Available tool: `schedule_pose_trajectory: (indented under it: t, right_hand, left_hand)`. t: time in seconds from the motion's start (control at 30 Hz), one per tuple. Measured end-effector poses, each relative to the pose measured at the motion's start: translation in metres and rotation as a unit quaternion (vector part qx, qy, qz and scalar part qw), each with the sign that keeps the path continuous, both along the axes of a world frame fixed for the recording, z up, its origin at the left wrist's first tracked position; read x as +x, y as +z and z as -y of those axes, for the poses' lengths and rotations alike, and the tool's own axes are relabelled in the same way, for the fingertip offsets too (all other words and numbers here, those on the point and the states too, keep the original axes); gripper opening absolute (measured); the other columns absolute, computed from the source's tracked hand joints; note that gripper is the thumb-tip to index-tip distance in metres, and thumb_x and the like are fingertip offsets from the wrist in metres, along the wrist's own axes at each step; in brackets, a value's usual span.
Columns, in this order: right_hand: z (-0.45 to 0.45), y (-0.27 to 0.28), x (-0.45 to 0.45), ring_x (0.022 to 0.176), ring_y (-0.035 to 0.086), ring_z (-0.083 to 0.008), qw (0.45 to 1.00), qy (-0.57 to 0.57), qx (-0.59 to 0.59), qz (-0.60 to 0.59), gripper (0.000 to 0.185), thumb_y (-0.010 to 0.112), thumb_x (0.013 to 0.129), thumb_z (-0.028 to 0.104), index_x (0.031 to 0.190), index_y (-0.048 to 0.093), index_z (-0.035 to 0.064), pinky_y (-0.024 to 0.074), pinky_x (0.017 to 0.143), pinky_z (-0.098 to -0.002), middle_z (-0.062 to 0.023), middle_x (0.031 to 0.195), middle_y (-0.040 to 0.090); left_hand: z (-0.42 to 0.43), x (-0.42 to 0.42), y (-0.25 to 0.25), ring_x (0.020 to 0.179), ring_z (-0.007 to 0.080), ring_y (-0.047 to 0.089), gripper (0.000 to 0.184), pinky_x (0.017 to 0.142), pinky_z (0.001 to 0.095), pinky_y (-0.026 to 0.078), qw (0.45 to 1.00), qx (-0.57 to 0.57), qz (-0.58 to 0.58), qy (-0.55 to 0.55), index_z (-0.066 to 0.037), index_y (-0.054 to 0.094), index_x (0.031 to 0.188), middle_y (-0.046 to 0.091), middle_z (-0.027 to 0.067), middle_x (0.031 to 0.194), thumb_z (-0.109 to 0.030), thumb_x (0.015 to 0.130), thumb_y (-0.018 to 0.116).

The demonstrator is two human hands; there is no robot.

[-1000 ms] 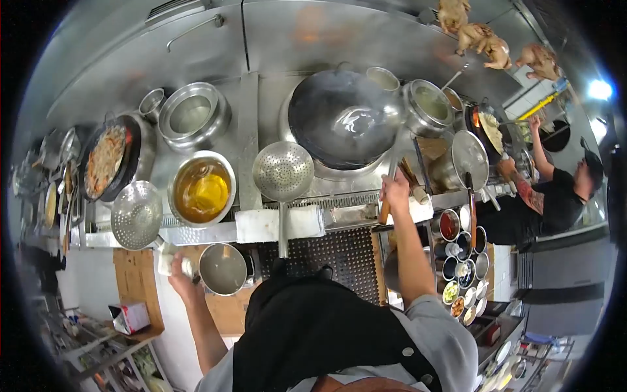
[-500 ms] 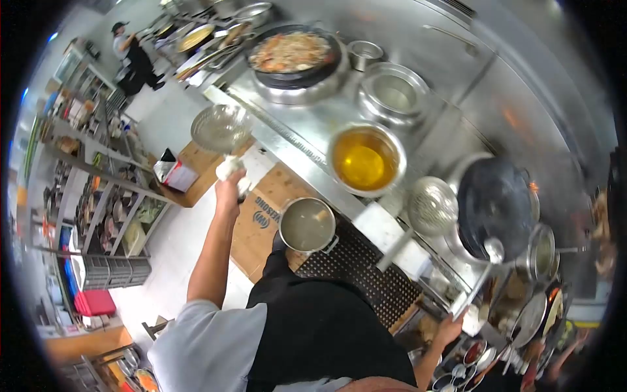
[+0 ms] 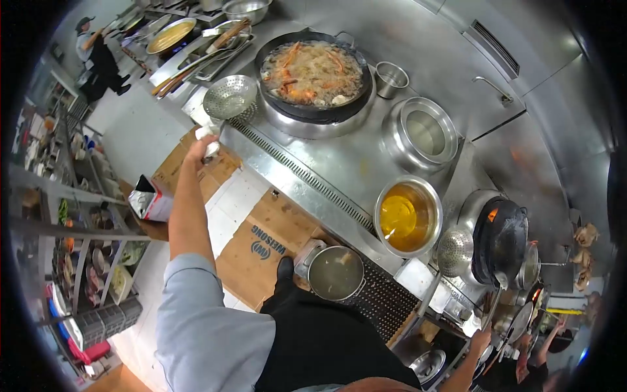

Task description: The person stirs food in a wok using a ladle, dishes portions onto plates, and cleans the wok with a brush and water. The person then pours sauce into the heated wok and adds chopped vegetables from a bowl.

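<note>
My left hand [image 3: 198,151] is closed around the handle of a perforated skimmer [image 3: 230,97], with a white cloth [image 3: 210,138] bunched at the grip. The skimmer's bowl is beside the left rim of a black wok [image 3: 264,97], where orange-red pieces bubble in foaming liquid [image 3: 320,68]. Far to the right, my right hand [image 3: 481,340] grips the long handle of a ladle [image 3: 501,281]. That ladle's head is at the lower edge of a second, dark wok [image 3: 506,242]. A second skimmer [image 3: 455,251] lies near that wok, away from both hands.
A metal bowl of yellow oil [image 3: 400,215] and a round steel pot [image 3: 428,130] stand on the counter [image 3: 339,153]. Below are a pot of cloudy liquid [image 3: 335,273], cardboard [image 3: 241,261] and a black perforated mat [image 3: 385,300]. Another person [image 3: 98,55] stands at far left.
My view has turned and the wok of food appears larger. My left hand has brought the skimmer close to the wok's rim. The ladle stays in my right hand.
</note>
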State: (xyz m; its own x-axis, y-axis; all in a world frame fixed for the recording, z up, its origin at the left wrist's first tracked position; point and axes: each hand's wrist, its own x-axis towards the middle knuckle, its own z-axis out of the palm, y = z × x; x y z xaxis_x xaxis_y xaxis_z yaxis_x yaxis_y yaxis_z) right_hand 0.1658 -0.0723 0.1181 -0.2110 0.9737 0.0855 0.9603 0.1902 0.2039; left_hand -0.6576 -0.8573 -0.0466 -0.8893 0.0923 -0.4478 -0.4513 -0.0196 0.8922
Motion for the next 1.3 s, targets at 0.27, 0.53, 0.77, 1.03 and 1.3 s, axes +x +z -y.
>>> schedule_pose_trajectory:
  t: [0.27, 0.53, 0.77, 1.03, 1.3]
  right_hand:
    - [-0.023, 0.011, 0.022, 0.1, 0.065, -0.0493, 0.995, 0.097, -0.025, 0.024, 0.066, 0.057, 0.08, 0.013, 0.146, 0.055, 0.0195, 0.0539, 0.08, -0.0579, -0.0289, 0.11, 0.067]
    - [-0.118, 0.011, 0.007, 0.112, 0.063, -0.0455, 0.988, 0.118, -0.089, -0.054, 0.054, 0.064, 0.078, 0.014, 0.132, 0.063, 0.004, 0.0505, 0.095, -0.0525, -0.0322, 0.118, 0.065]
    - [-0.196, 0.021, -0.037, 0.105, 0.067, -0.0465, 0.913, 0.013, -0.267, -0.308, 0.044, 0.064, 0.089, 0.021, 0.13, 0.063, 0.0059, 0.0531, 0.089, -0.0523, -0.0294, 0.108, 0.069]
    - [-0.255, -0.061, 0.124, 0.122, 0.062, -0.0418, 0.887, 0.065, -0.064, -0.452, 0.061, 0.068, 0.09, 0.018, 0.148, 0.052, 0.0122, 0.0482, 0.105, -0.0437, -0.0286, 0.129, 0.064]
    - [-0.125, -0.03, 0.253, 0.047, 0.048, -0.0101, 0.6, -0.076, -0.222, -0.764, 0.054, 0.062, 0.099, 0.017, 0.15, 0.045, 0.0072, 0.0387, 0.043, -0.0281, -0.0008, 0.067, 0.053]
  left_hand:
    - [-0.028, -0.009, -0.003, 0.11, 0.0377, 0.067, 0.047, 0.094, 0.0433, 0.052, 0.759, -0.515, -0.389, 0.086, 0.002, 0.067, 0.121, 0.069, 0.0237, 0.122, -0.017, 0.08, 0.075]
    - [-0.137, 0.303, -0.139, 0.097, 0.0261, 0.071, 0.033, 0.076, 0.0415, 0.056, 0.944, -0.249, -0.151, -0.153, 0.002, 0.07, 0.115, 0.074, 0.0173, 0.104, -0.015, 0.088, 0.064]
    - [-0.256, 0.532, -0.045, 0.095, 0.0236, 0.067, 0.039, 0.08, 0.0368, 0.053, 0.983, -0.159, 0.003, -0.097, 0.003, 0.064, 0.122, 0.069, 0.0104, 0.109, -0.003, 0.084, 0.067]
    - [-0.493, 0.621, 0.108, 0.093, 0.02, 0.067, 0.031, 0.081, 0.0334, 0.053, 0.968, -0.046, -0.131, -0.21, 0.002, 0.064, 0.117, 0.069, 0.0101, 0.106, -0.005, 0.087, 0.066]
    - [-0.682, 0.737, 0.144, 0.084, 0.0185, 0.068, 0.028, 0.076, 0.032, 0.053, 0.887, -0.004, -0.007, -0.461, 0.003, 0.068, 0.111, 0.071, 0.0081, 0.095, -0.004, 0.084, 0.074]
